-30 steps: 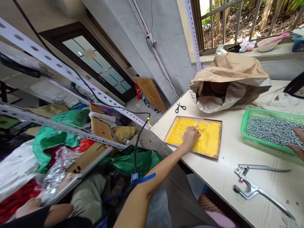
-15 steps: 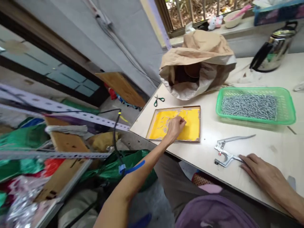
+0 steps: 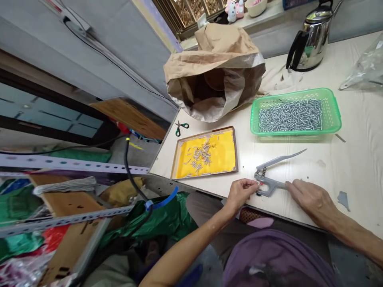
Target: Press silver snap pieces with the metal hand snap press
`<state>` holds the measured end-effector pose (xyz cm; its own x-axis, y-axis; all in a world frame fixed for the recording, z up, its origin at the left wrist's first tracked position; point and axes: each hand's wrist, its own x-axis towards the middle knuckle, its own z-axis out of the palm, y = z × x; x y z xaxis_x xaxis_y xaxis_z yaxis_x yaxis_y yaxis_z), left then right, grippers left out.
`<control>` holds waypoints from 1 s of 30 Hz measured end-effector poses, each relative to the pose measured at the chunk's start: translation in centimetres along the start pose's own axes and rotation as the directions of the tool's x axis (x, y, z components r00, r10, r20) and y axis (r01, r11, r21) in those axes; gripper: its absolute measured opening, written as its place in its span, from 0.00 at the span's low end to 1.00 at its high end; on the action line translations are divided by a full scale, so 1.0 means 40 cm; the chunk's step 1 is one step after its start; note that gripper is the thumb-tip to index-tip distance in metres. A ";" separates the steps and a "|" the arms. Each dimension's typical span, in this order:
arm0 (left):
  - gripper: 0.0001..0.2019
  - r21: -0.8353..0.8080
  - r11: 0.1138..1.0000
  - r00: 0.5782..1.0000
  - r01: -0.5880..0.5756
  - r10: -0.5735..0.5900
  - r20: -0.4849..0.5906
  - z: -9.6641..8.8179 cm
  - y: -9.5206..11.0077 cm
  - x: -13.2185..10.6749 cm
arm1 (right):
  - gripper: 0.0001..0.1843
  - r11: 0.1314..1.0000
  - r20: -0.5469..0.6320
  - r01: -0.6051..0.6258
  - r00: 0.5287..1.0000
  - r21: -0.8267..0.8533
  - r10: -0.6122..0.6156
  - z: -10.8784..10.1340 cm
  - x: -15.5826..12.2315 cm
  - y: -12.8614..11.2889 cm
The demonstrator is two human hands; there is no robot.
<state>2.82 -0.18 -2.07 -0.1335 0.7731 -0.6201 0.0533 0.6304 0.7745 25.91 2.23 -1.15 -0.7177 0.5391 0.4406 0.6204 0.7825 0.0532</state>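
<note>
On the pale bench [image 3: 344,171], the shallow brown tray with a yellow liner [image 3: 223,153] bears print too covered by small metal pins [image 3: 199,154] to read. Near the front edge lies the grey metal hand press [image 3: 271,184]. The left hand [image 3: 239,193] pinches its fingers [image 3: 250,183] narrowly at the tool's head, and the right hand [image 3: 311,197] rests loosely spread fingers [image 3: 291,185] on the handle.

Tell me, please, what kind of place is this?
Probably a small home workshop for hand assembly: a green basket of small metal pins, hand press pliers on the worktable, and a slotted-angle rack stuffed with bags and cloth.
</note>
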 end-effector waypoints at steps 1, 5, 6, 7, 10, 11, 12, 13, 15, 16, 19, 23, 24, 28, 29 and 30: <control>0.17 0.001 1.000 1.000 0.001 -0.001 -0.002 0.003 -0.001 -0.002 | 0.17 1.000 0.001 -0.003 1.000 -0.003 0.003 0.000 0.000 0.000; 0.17 -0.012 1.000 1.000 0.019 -0.019 -0.019 0.021 0.003 -0.003 | 0.17 1.000 0.030 -0.019 0.999 0.021 0.018 0.002 -0.002 0.002; 0.17 -0.019 1.000 1.000 0.015 -0.015 -0.023 0.026 0.004 -0.002 | 0.17 0.999 0.041 -0.021 0.999 0.033 0.020 0.003 -0.002 0.003; 0.16 -0.029 1.000 1.000 0.007 -0.008 -0.025 0.029 0.004 -0.001 | 0.17 0.999 0.049 -0.026 0.999 0.042 0.024 0.004 -0.003 0.003; 0.17 -0.060 0.998 1.000 -0.005 0.004 -0.014 0.031 0.006 0.002 | 0.17 0.998 0.060 -0.035 0.998 0.051 0.032 0.008 -0.004 0.002; 0.17 -0.068 0.998 1.000 0.001 -0.001 -0.005 0.029 0.007 0.002 | 0.17 0.998 0.057 -0.034 0.998 0.047 0.032 0.010 -0.005 0.001; 0.17 -0.074 0.997 1.000 0.008 -0.008 0.006 0.027 0.008 0.002 | 0.16 0.999 0.049 -0.033 0.998 0.040 0.031 0.012 -0.006 0.001; 0.17 -0.077 0.997 1.000 0.017 -0.016 0.013 0.024 0.009 0.001 | 0.16 0.999 0.034 -0.033 0.999 0.033 0.032 0.014 -0.006 0.000; 0.16 -0.066 0.997 0.999 0.044 -0.043 0.017 0.019 0.014 -0.002 | 0.17 0.999 -0.006 -0.037 0.999 0.026 0.037 0.019 -0.006 0.000; 0.16 -0.055 0.996 0.998 0.068 -0.067 0.017 0.017 0.016 -0.004 | 0.17 0.999 -0.015 -0.036 0.999 0.028 0.036 0.021 -0.005 0.001; 0.17 -0.013 0.990 0.990 0.142 -0.142 -0.001 0.018 0.022 -0.008 | 0.17 0.999 -0.009 -0.039 0.999 0.033 0.039 0.026 -0.004 0.002; 0.17 0.035 0.981 0.982 0.190 -0.190 -0.008 0.026 0.026 -0.005 | 0.17 0.998 0.056 -0.036 0.998 0.048 0.034 0.030 -0.006 0.006; 0.16 0.054 0.979 0.980 0.198 -0.198 -0.001 0.026 0.027 -0.002 | 0.17 0.998 0.074 -0.033 0.997 0.055 0.029 0.032 -0.007 0.008; 0.11 0.200 0.955 0.969 0.218 -0.237 0.074 0.018 0.034 0.011 | 0.17 0.996 0.103 -0.031 0.994 0.078 0.023 0.038 -0.011 0.012; 0.11 0.252 0.944 0.964 0.215 -0.246 0.101 0.014 0.036 0.014 | 0.17 0.996 0.108 -0.030 0.994 0.079 0.021 0.040 -0.012 0.013; 0.11 0.297 0.932 0.960 0.206 -0.252 0.125 0.010 0.037 0.017 | 0.17 0.996 0.121 -0.028 0.993 0.079 0.018 0.041 -0.012 0.014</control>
<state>3.22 1.32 -1.38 -0.0174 0.5920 -0.8058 0.3166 0.7677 0.5572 26.09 2.91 -2.83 -0.7395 0.5867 0.3302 0.6130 0.7895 -0.0301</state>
